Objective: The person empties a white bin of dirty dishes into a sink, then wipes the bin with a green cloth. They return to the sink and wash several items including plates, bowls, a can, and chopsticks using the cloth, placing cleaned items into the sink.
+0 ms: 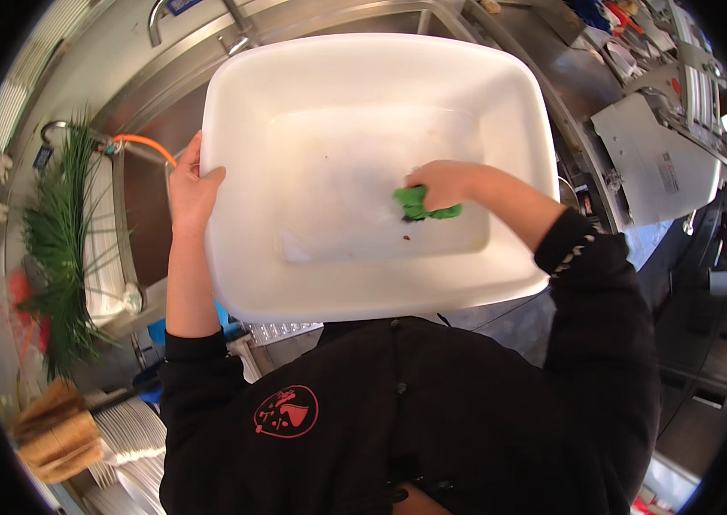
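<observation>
A large white plastic tub (363, 300) is held up over the metal sink, its inside facing me. My left hand (195, 190) grips the tub's left rim, thumb over the edge and fingers hidden behind it. Inside, my right hand (442, 184) is closed on a green cloth (426, 206) pressed against the tub's bottom, right of the middle. A small dark speck (406, 238) lies just below the cloth, and a few fainter marks dot the bottom.
Behind the tub are the steel sink (153, 206) and a curved faucet (155, 26). Long green stalks (67, 249) lie on the left counter near an orange hose (147, 144). A brown cardboard piece (58, 433) sits lower left beside stacked white trays (131, 429). Metal equipment (655, 159) stands at right.
</observation>
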`<state>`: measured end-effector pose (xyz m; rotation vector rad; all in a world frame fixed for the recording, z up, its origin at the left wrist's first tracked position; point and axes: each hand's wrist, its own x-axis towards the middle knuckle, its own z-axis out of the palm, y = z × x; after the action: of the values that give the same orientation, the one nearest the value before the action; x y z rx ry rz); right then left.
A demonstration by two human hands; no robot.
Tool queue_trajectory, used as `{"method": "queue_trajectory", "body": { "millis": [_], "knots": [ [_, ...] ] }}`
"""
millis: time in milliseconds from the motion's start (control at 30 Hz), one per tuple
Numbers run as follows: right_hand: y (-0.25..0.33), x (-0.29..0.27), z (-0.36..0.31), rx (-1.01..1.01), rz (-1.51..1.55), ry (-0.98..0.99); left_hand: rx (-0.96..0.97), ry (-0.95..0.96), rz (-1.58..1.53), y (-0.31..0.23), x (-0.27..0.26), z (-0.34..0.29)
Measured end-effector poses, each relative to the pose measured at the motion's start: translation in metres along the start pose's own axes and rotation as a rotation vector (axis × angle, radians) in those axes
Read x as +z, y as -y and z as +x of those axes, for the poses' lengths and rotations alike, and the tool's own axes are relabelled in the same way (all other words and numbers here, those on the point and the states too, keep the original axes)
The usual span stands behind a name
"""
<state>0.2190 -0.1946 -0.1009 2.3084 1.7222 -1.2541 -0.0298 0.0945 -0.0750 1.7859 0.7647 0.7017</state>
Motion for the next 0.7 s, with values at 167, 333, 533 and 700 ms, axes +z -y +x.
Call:
{"method": "queue_trajectory", "body": {
  "millis": [167, 333, 533, 700],
  "knots": [
    [-0.009, 0.043, -0.011, 0.212, 0.231, 0.108, -0.010, -0.029, 0.013, 0.009, -0.015, -0.024],
    [0.043, 0.090, 0.041, 0.184, 0.238, 0.131, -0.043, -0.036, 0.126, 0.015, -0.015, -0.022],
    [0.146, 0.111, 0.120, 0.031, 0.237, 0.078, 0.028, -0.013, -0.094, 0.029, -0.015, -0.015],
    [0.203, 0.123, 0.150, 0.115, 0.594, 0.025, -0.027, -0.036, -0.055, 0.041, -0.018, -0.006]
  ]
}}
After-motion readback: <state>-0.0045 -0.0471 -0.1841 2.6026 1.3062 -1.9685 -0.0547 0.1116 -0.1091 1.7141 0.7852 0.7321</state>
